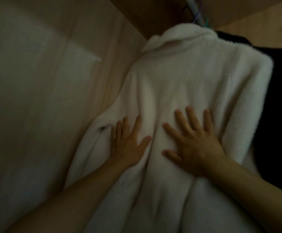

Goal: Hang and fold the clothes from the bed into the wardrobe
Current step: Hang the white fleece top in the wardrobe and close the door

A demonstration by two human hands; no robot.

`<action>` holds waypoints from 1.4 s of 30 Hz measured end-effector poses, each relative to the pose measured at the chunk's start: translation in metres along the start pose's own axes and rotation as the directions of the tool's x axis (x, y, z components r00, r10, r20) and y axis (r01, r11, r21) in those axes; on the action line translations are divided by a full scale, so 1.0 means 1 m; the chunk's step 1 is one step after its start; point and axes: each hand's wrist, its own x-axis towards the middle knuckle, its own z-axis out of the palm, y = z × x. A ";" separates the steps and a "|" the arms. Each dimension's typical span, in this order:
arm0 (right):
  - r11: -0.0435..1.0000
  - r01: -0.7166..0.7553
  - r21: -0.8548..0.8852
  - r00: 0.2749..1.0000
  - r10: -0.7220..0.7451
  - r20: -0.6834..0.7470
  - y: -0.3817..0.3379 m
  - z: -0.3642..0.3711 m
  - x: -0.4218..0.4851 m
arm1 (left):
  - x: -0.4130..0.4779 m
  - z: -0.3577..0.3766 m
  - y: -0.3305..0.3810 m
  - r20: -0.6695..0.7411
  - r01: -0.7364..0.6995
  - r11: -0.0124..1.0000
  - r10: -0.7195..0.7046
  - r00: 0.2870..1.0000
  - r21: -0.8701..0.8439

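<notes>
I press left hand point(128, 144) and right hand point(194, 145) flat mid-frame, fingers spread, gripping nothing, to smooth the hung coat point(178, 73).

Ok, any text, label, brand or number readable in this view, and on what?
None readable. The coat shows no tag or print; nor do the dark garment beside it, the rail or the wardrobe wall. The picture is dim and blurred, so small print could be missed.
</notes>
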 end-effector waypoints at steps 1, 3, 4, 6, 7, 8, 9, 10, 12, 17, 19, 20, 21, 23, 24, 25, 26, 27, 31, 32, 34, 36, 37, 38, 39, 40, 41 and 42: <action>1.000 0.003 0.000 1.000 -0.003 0.021 -0.002 0.001 -0.007 | -0.009 -0.002 -0.004 0.003 0.006 1.000 -0.006 1.000 0.017; 1.000 0.020 0.006 0.999 -0.020 0.044 -0.004 0.004 -0.020 | -0.022 -0.003 -0.011 0.015 0.005 0.999 -0.005 1.000 0.038; 0.999 0.034 0.016 0.998 -0.034 0.047 -0.005 0.005 -0.026 | -0.026 -0.001 -0.014 0.024 -0.002 0.999 0.001 1.000 0.046; 0.998 0.055 0.043 0.998 -0.057 0.034 -0.007 0.007 -0.036 | -0.029 0.007 -0.019 0.035 -0.012 0.999 0.011 0.999 0.046; 0.997 0.059 0.055 0.998 -0.061 0.032 -0.009 0.008 -0.039 | -0.028 0.012 -0.022 0.035 -0.010 0.999 0.009 0.999 0.035; 0.996 0.058 0.066 0.998 -0.060 0.027 -0.010 0.010 -0.040 | -0.026 0.018 -0.023 0.032 -0.006 1.000 0.006 0.999 0.020; 0.996 0.060 0.067 0.998 -0.062 0.025 -0.010 0.012 -0.039 | -0.023 0.025 -0.023 0.030 -0.006 1.000 0.005 1.000 0.010; 0.996 0.061 0.060 0.997 -0.063 0.037 -0.009 0.015 -0.037 | -0.020 0.032 -0.022 0.034 -0.013 1.000 0.012 0.999 0.012; 0.998 0.058 0.039 0.998 -0.059 0.034 -0.007 0.024 -0.032 | -0.015 0.041 -0.015 0.073 -0.036 0.999 0.033 0.997 0.032; 0.999 0.030 0.028 0.998 -0.031 0.050 -0.014 0.019 -0.034 | -0.017 0.027 -0.006 0.237 -0.015 1.000 0.012 0.972 0.008; 0.997 0.041 0.060 0.997 -0.045 0.064 -0.021 0.012 -0.044 | -0.030 0.014 -0.009 0.295 0.005 1.000 0.000 0.955 -0.018; 0.996 0.051 0.075 0.996 -0.056 0.066 -0.025 0.010 -0.051 | -0.039 0.007 -0.010 0.308 0.016 1.000 -0.008 0.951 -0.024; 0.994 0.063 0.089 0.995 -0.069 0.072 -0.029 0.008 -0.059 | -0.048 0.000 -0.010 0.314 0.024 1.000 -0.017 0.949 -0.019; 0.989 0.085 0.118 0.991 -0.097 0.096 -0.036 0.003 -0.077 | -0.066 -0.015 -0.012 0.314 0.037 0.999 -0.037 0.949 0.006; 0.987 0.091 0.135 0.989 -0.106 0.108 -0.039 0.001 -0.084 | -0.074 -0.023 -0.013 0.316 0.043 0.999 -0.045 0.948 0.013; 0.984 0.093 0.151 0.987 -0.112 0.117 -0.042 -0.002 -0.091 | -0.081 -0.032 -0.014 0.320 0.048 0.999 -0.051 0.946 0.017; 0.982 0.094 0.163 0.986 -0.115 0.122 -0.043 -0.006 -0.097 | -0.087 -0.040 -0.015 0.321 0.049 0.999 -0.053 0.946 0.021; 0.981 0.092 0.172 0.985 -0.114 0.126 -0.046 -0.011 -0.101 | -0.092 -0.049 -0.016 0.315 0.046 0.999 -0.052 0.948 0.026; 0.972 0.083 0.219 0.992 -0.101 0.070 -0.054 -0.024 -0.114 | -0.108 -0.077 -0.018 0.245 0.018 0.999 -0.026 0.969 0.036; 0.970 0.087 0.229 0.992 -0.104 0.064 -0.056 -0.027 -0.116 | -0.112 -0.083 -0.018 0.236 0.011 0.999 -0.021 0.972 0.044; 0.963 0.109 0.247 0.991 -0.125 0.051 -0.059 -0.032 -0.122 | -0.120 -0.094 -0.017 0.232 0.001 0.997 -0.019 0.973 0.076; 0.955 0.130 0.268 0.989 -0.145 0.038 -0.060 -0.037 -0.128 | -0.131 -0.104 -0.011 0.251 -0.004 0.993 -0.026 0.968 0.117; 0.950 0.138 0.281 0.988 -0.151 0.026 -0.059 -0.039 -0.131 | -0.136 -0.110 -0.007 0.267 -0.005 0.992 -0.030 0.963 0.130; 0.944 0.144 0.297 0.988 -0.155 0.013 -0.058 -0.042 -0.134 | -0.142 -0.117 -0.002 0.287 -0.011 0.990 -0.029 0.958 0.138; 0.937 0.148 0.317 0.987 -0.158 0.004 -0.057 -0.044 -0.137 | -0.147 -0.124 0.003 0.309 -0.025 0.988 -0.023 0.951 0.152; 0.927 0.155 0.342 0.987 -0.163 -0.005 -0.055 -0.046 -0.141 | -0.152 -0.132 0.007 0.329 -0.048 0.983 -0.014 0.944 0.179; 0.914 0.164 0.372 0.985 -0.171 -0.013 -0.053 -0.047 -0.147 | -0.157 -0.140 0.012 0.346 -0.073 0.974 -0.007 0.938 0.217; 0.899 0.169 0.405 0.984 -0.176 -0.020 -0.051 -0.048 -0.153 | -0.162 -0.148 0.016 0.361 -0.095 0.961 -0.006 0.932 0.260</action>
